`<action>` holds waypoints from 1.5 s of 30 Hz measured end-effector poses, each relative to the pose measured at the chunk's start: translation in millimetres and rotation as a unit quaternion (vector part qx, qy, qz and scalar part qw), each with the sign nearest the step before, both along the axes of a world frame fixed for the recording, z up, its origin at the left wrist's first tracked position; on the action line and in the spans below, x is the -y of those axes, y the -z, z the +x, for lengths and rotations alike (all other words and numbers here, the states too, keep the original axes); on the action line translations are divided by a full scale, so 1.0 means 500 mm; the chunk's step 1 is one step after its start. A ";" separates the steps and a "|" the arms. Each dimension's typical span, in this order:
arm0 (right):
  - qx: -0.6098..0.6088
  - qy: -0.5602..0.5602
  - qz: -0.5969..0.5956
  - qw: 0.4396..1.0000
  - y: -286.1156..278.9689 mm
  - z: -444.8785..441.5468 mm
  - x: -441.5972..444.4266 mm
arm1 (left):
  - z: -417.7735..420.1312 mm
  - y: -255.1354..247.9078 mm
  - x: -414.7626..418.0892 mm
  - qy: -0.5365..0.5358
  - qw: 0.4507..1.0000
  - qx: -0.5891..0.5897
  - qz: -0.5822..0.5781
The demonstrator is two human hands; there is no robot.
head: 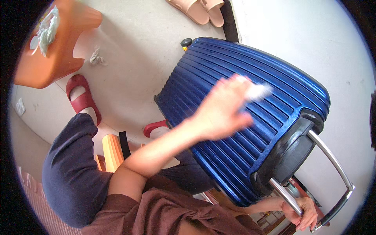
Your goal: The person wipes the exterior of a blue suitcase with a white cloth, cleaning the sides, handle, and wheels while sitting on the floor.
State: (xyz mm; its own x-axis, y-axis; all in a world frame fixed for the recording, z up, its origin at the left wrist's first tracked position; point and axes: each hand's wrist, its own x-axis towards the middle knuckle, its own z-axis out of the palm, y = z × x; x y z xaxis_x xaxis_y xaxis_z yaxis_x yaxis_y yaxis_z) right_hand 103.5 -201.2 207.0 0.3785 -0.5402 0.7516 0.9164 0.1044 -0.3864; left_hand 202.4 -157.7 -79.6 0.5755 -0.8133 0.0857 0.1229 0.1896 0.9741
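Observation:
A blue ribbed hard-shell suitcase (223, 102) stands tilted before me, its metal pull handle (332, 155) extended at the lower right. Over its ribbed face is my left hand (224, 107), blurred, back up, with a crumpled white tissue or cloth (260, 91) held at its fingers. Where the palm meets the shell is hidden. My right hand (304, 213) grips a metal tube of the pull handle near its end, by the black grip (335, 210).
At the upper left is an orange plastic stool (55, 64) with a crumpled wipe (48, 30) on it. Another crumpled wipe (97, 58) lies on the floor. Beige slippers (196, 10) lie near the white wall. My feet wear red clogs (83, 101); a yellow-orange ribbed object (112, 152) is between my legs.

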 end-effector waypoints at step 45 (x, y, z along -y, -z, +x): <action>-0.238 -0.104 -0.114 0.959 -0.028 -0.038 0.056 | 0.098 0.115 0.205 -0.080 0.996 0.033 -0.013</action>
